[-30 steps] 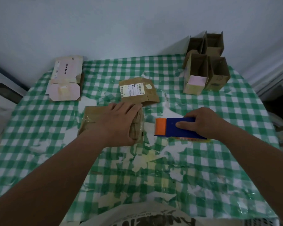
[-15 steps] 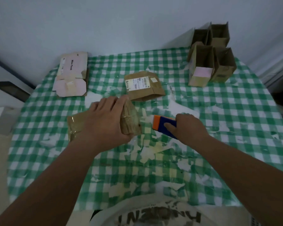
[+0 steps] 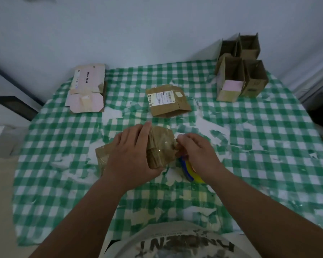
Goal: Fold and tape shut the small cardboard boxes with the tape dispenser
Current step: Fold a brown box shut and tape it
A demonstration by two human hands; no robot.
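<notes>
Head cam: left hand (image 3: 132, 155) clamps small box (image 3: 160, 148) mid tabletop (image 3: 268, 164). Right hand (image 3: 196, 153) wrapped on tape dispenser (image 3: 189, 171) at box's right end. Advice: pin box firm, pull tape taut w/ steady drag across seam.

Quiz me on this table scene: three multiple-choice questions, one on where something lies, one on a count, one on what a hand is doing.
1. Where does the flattened pink box lie?
A far left of the table
B near right
C under the tape dispenser

2. How many opened boxes stand at the far right?
A one
B four
C seven

3. What is the left hand doing?
A hanging idle
B pointing at the wall
C gripping the brown box

Answers: 1 A, it rests near the far left edge; 2 B, four stand clustered; 3 C, fingers wrap it.
</notes>
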